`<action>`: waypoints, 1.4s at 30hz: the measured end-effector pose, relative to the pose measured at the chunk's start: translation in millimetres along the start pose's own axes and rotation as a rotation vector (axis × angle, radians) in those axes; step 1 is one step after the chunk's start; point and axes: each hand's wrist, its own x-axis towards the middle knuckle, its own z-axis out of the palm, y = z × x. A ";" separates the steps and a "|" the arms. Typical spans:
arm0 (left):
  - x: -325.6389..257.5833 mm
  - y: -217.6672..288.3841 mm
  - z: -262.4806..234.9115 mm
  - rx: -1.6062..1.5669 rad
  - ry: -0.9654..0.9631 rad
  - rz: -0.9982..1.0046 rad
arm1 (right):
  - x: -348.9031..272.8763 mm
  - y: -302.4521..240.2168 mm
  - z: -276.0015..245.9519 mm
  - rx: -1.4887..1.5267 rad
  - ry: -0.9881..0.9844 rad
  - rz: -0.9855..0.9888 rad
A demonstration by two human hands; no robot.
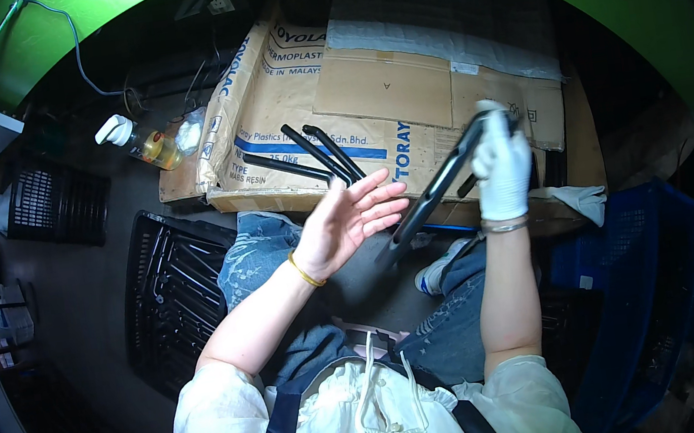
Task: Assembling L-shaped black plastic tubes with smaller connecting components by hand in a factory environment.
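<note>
While the white-gloved right hand (501, 170) is grasping the far part of a black tube (436, 191), the bare left hand (349, 219) is hanging released, its palm showing and its fingers extending toward the tube, just beside it. The tube is slanting from near left to far right, between the hands and across the near edge of a cardboard box (378, 85); its near end is appearing blurred. Several black rods (288, 165) are lying on the box, left of the tube. A bottle (156, 149) is sitting at the box's left side. Near left, a black crate (133, 284) is containing more black parts. A blue crate (613, 269) is occupying the right side.
</note>
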 end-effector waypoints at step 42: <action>-12.2 5.0 -8.6 0.827 0.203 -0.127 | -78.5 37.7 28.4 -1.149 -0.628 -0.439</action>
